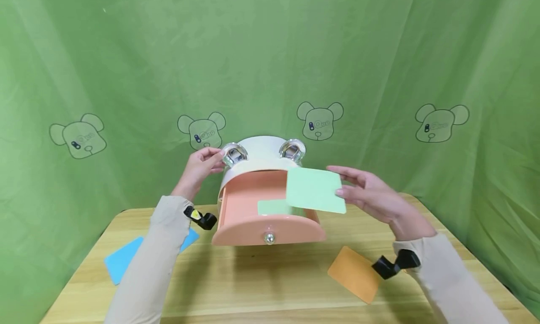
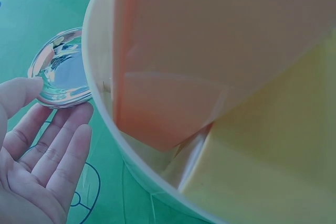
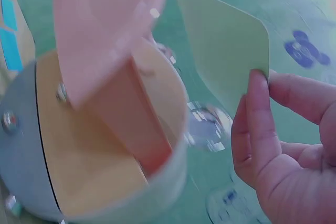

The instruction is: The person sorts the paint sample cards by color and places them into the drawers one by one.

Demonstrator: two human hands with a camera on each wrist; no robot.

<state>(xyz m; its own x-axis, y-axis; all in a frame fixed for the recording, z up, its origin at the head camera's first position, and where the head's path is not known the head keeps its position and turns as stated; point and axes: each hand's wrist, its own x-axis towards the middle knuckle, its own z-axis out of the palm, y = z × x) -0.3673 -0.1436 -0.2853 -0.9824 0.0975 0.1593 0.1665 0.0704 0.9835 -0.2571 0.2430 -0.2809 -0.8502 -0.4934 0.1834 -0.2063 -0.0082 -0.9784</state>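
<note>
A white rounded drawer box (image 1: pixel 262 150) with two silver ring-shaped eyes stands on the table. Its coral top drawer (image 1: pixel 268 230) is pulled out, and a light green card (image 1: pixel 276 207) lies inside. At the box's left eye (image 2: pixel 65 72), my left hand (image 1: pixel 201 167) pinches the silver rim, thumb on one side and fingers on the other. My right hand (image 1: pixel 371 195) pinches another light green card (image 1: pixel 315 189) by its right edge. This card is raised above the drawer's right side. In the right wrist view, the card (image 3: pixel 228 35) is held between thumb and fingers.
Blue cards (image 1: pixel 123 259) lie on the left of the wooden table (image 1: pixel 253 296), partly hidden under my left forearm. An orange card (image 1: pixel 355 274) lies on the right, near my right wrist. A green curtain (image 1: pixel 261 56) with bear-head drawings hangs behind.
</note>
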